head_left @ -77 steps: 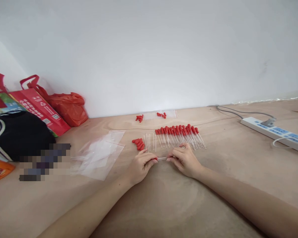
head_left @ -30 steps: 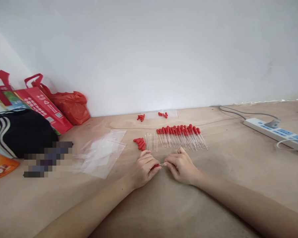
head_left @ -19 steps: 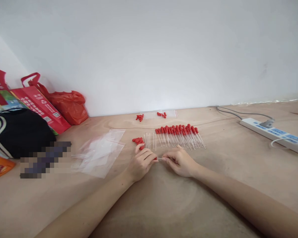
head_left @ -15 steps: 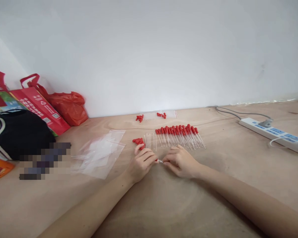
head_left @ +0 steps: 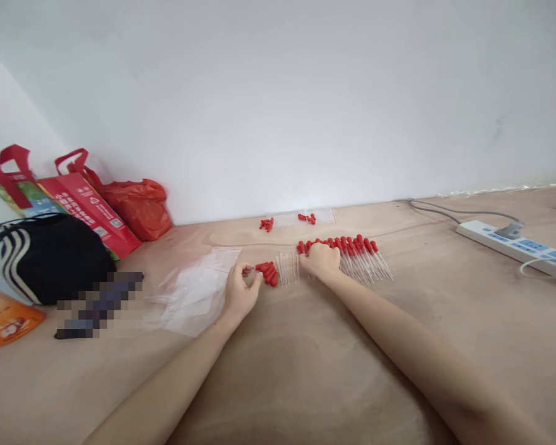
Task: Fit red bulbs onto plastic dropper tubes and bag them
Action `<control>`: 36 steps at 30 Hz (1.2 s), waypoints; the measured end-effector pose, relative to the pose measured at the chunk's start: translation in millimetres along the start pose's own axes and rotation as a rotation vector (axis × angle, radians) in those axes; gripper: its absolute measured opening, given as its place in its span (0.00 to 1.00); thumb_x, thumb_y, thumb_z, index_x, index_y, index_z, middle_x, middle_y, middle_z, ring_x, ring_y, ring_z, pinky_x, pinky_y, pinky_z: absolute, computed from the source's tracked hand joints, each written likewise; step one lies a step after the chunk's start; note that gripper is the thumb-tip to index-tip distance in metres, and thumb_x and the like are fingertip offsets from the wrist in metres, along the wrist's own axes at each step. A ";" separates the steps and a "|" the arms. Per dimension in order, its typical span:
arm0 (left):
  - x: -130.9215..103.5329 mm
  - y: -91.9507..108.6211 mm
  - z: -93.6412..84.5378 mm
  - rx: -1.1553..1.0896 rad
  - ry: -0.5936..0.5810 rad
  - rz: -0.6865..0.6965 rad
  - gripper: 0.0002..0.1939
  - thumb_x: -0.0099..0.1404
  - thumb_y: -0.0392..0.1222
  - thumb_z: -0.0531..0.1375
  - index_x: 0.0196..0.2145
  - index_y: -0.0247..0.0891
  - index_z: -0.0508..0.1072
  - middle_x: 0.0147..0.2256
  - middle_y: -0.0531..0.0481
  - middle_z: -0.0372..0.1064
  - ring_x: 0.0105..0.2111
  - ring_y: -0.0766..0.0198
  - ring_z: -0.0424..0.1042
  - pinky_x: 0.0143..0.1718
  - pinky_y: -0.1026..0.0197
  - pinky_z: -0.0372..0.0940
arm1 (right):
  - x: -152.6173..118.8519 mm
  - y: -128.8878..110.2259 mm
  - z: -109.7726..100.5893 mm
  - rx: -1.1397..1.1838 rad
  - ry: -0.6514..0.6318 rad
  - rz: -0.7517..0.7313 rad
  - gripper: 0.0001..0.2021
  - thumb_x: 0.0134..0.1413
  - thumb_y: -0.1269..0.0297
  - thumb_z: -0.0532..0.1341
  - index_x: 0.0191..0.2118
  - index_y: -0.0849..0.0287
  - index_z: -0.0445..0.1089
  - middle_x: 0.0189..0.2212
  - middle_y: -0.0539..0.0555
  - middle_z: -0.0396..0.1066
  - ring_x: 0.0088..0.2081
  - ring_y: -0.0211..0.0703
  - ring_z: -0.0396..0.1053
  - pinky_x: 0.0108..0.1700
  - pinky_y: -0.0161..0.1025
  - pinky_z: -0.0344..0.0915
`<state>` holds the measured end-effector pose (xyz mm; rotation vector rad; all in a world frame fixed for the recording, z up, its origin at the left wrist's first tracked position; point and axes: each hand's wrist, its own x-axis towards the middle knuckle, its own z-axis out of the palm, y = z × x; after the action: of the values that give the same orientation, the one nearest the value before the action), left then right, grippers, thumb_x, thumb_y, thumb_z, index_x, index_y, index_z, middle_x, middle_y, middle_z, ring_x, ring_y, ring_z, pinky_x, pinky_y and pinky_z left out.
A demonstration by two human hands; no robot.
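Note:
My left hand [head_left: 241, 292] is beside the left end of a small pile of red rubber bulbs [head_left: 267, 273], its thumb and fingers apart, holding nothing that I can see. Right of the pile, several bare clear dropper tubes [head_left: 287, 270] lie side by side. My right hand [head_left: 322, 261] is closed, knuckles up, at the left part of a row of droppers with red bulbs [head_left: 361, 247]. It appears to grip a dropper there; the back of the hand hides most of it and part of the row.
Clear zip bags [head_left: 199, 284] lie on the wooden table left of my left hand. Further back are more red bulbs [head_left: 266, 224] and a small bag [head_left: 327, 216]. A power strip [head_left: 514, 247] is at right. Shopping bags [head_left: 92, 210] and a black bag [head_left: 65, 256] stand at left.
My hands have separated from the dropper they held together. My right hand has moved forward to the dropper row; my left has moved left and opened by the bulbs. The view has shifted slightly.

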<state>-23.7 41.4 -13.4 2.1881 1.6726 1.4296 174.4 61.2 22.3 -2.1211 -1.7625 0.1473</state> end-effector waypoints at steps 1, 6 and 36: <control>-0.5 3.0 -1.1 -0.001 -0.016 0.009 0.07 0.54 0.43 0.57 0.29 0.37 0.66 0.28 0.50 0.64 0.30 0.61 0.67 0.32 0.58 0.64 | 0.5 -1.2 1.9 -0.020 0.006 -0.006 0.12 0.48 0.63 0.52 0.29 0.63 0.71 0.30 0.61 0.72 0.34 0.48 0.69 0.41 0.44 0.53; -4.1 21.0 -6.9 0.054 -0.124 0.115 0.08 0.51 0.44 0.61 0.24 0.38 0.68 0.26 0.51 0.63 0.31 0.60 0.66 0.35 0.57 0.63 | -2.7 3.7 2.1 -0.082 0.032 -0.062 0.14 0.51 0.62 0.50 0.30 0.64 0.71 0.29 0.62 0.72 0.33 0.49 0.69 0.42 0.46 0.50; -8.8 31.8 -7.2 0.228 0.070 0.494 0.05 0.58 0.38 0.57 0.27 0.36 0.72 0.27 0.48 0.64 0.30 0.61 0.65 0.34 0.58 0.61 | -43.8 14.7 -1.9 -0.171 0.096 -0.321 0.12 0.55 0.67 0.47 0.36 0.68 0.64 0.34 0.65 0.68 0.37 0.51 0.65 0.38 0.43 0.50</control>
<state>-4.9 17.9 1.8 2.8619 1.4359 1.4807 179.5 16.4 12.1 -1.8845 -2.0903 -0.1945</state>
